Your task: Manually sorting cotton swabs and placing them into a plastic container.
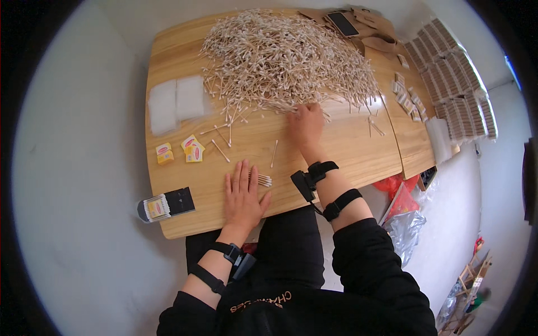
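Observation:
A big heap of cotton swabs (280, 56) covers the far part of the wooden table. My right hand (307, 124) is at the near edge of this heap, fingers curled down around some swabs whose ends show on both sides. Its fingertips are partly hidden. My left hand (242, 193) lies flat near the table's front edge, fingers stretched out. A small row of cotton swabs (262, 180) sticks out beside and partly under its fingers. Between the hands lies a single swab (274, 154), and a few loose swabs (221, 150) are scattered farther left.
Clear plastic bags (190, 96) lie at the left, with small yellow-white cards (193, 150) nearer me. A black holder with packed swabs (157, 208) sits at the left corner. Stacked swab packs (454, 84) and small packets (409, 98) occupy the right. A phone (342, 24) rests behind.

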Tool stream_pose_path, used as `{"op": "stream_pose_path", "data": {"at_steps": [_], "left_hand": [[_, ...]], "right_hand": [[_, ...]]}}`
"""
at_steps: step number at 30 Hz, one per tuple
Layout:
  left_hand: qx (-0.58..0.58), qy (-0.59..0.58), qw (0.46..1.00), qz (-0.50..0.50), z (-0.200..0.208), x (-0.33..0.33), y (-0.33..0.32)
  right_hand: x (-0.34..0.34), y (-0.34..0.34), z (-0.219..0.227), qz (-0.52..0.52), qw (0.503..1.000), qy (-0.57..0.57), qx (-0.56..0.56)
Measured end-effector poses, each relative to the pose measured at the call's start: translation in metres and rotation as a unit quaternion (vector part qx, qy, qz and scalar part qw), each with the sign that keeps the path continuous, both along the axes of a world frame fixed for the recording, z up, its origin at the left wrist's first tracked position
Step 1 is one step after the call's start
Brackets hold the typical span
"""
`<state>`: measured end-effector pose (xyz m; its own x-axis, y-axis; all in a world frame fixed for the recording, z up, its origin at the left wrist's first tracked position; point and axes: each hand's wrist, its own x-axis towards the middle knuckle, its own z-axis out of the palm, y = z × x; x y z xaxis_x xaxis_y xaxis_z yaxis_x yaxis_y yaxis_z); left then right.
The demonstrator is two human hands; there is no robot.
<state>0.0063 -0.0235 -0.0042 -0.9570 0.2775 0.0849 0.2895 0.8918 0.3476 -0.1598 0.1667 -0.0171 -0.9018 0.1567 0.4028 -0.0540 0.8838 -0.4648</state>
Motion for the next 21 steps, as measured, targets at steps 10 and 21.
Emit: {"op": "stream_pose_path", "data": {"at_steps": [10,21], "left_hand": [[-0.071,-0.018,0.997,-0.016,-0.004,0.003,-0.007],[-0.019,0.001,1.000,-0.010,0.002,0.000,0.000]], "right_hand": [[0.031,-0.128,0.031,0.250,0.963,-0.039,-0.088],[0.035,-0.018,0.007,0.241,0.970,-0.026,-0.019]]}}
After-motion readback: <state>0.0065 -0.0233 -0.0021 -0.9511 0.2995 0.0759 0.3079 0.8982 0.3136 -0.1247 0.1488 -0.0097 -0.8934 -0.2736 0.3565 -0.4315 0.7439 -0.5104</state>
